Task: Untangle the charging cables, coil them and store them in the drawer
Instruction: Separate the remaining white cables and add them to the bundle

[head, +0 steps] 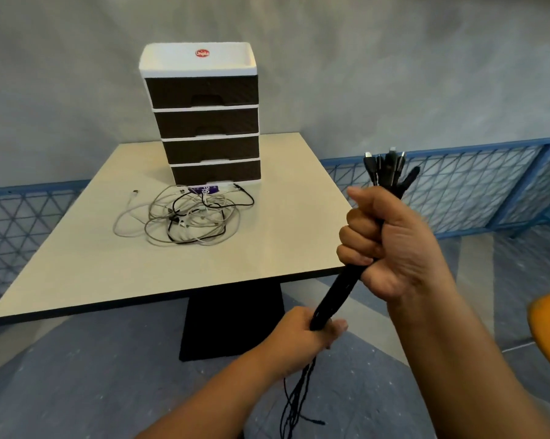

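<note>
A bundle of black cables runs straight between my two hands in front of the table. My right hand grips it high up, and several plug ends stick out above the fist. My left hand grips the same bundle lower down; the loose ends hang below it toward the floor. On the beige table lies a tangle of white and black cables. Behind the tangle stands a drawer unit with a white frame and several dark brown drawers, all closed.
A small purple and white packet lies at the foot of the drawer unit. The table stands on a black pedestal. A blue mesh fence runs behind it. An orange seat edge shows at the right.
</note>
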`<state>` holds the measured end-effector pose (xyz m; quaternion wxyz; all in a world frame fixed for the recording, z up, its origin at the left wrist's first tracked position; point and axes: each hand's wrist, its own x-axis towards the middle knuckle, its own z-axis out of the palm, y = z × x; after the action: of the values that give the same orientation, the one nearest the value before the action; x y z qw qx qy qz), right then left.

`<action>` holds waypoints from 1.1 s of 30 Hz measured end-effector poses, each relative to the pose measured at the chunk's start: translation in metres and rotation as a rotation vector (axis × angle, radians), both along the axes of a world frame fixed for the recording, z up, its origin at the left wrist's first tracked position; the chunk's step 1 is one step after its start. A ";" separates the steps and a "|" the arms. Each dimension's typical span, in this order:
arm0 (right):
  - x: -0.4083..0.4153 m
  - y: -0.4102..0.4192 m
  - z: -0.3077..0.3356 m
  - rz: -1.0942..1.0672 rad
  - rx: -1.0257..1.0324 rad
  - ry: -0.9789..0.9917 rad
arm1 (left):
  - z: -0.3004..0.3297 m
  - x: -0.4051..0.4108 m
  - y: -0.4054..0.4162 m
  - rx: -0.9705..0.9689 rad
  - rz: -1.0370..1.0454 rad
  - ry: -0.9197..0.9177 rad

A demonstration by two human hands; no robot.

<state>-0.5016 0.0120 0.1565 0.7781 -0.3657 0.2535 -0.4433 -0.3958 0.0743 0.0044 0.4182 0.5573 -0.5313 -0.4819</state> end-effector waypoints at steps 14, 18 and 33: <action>0.054 -0.041 0.029 0.102 -0.059 -0.048 | -0.083 0.102 0.020 0.333 0.011 -0.291; 0.084 -0.049 0.016 0.110 -0.040 0.010 | -0.066 0.134 0.001 0.304 -0.179 -0.467; 0.160 -0.092 -0.026 0.036 0.139 0.077 | 0.046 0.245 -0.165 -0.225 0.183 -0.797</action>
<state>-0.3413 -0.0800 0.1304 0.7992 -0.3322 0.3067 -0.3961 -0.1508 -0.0904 0.0501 0.2793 0.6959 -0.6490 -0.1286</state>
